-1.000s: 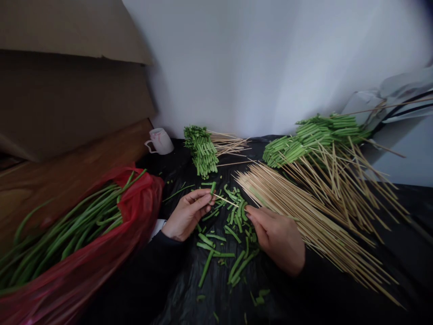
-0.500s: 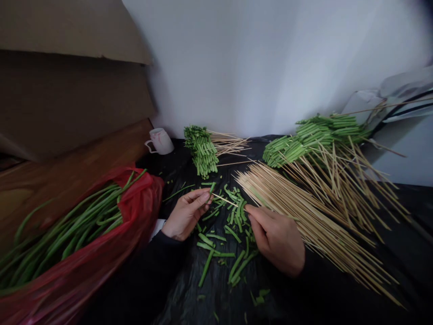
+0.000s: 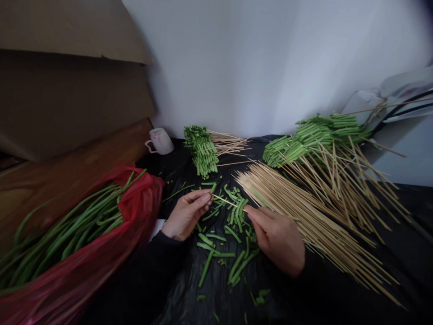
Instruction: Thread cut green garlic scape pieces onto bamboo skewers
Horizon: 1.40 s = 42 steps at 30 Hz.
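My left hand (image 3: 190, 212) pinches a short green bean piece (image 3: 213, 188) between thumb and fingertips. The pointed end of a thin wooden skewer (image 3: 225, 200) meets this piece. My right hand (image 3: 279, 237) has its fingers closed on the other end of the skewer, whose rear part is hidden by the hand. Cut bean pieces (image 3: 205, 268) lie scattered below and between the hands on black plastic sheeting (image 3: 182, 289). Just right of my right hand spreads a large pile of bare skewers (image 3: 304, 207).
A red plastic bag (image 3: 149, 194) of long beans (image 3: 77, 225) stands at the left. Behind are a white mug (image 3: 160, 141), a small stack of threaded beans (image 3: 204, 155) and a bigger stack (image 3: 314, 135) at the right. A pale wall (image 3: 237, 67) rises behind.
Both hands stay almost in place. The bean piece in my left hand sits slightly lower at the fingertips, and the skewer has shifted very slightly.
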Each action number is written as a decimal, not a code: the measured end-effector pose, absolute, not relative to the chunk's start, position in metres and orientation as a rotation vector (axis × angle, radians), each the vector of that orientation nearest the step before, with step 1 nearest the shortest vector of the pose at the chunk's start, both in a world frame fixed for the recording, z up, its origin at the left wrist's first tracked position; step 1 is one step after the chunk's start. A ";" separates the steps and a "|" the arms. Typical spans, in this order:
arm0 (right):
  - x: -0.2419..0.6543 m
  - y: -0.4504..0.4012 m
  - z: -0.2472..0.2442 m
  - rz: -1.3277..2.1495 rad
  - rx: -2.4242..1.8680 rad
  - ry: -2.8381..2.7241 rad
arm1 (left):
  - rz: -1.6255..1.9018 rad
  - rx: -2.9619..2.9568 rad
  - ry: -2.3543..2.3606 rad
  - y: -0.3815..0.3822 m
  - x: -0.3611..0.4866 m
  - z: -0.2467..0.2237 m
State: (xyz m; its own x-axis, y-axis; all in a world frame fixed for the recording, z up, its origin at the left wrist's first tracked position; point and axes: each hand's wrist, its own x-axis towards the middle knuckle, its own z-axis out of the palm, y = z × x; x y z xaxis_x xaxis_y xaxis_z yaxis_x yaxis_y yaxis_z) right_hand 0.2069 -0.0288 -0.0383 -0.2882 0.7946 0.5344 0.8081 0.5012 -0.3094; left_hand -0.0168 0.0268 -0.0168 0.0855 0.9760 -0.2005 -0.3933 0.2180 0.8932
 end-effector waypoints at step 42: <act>0.204 -0.034 -0.039 -0.010 -1.254 -2.108 | 1.115 0.669 0.936 0.027 -0.021 -0.015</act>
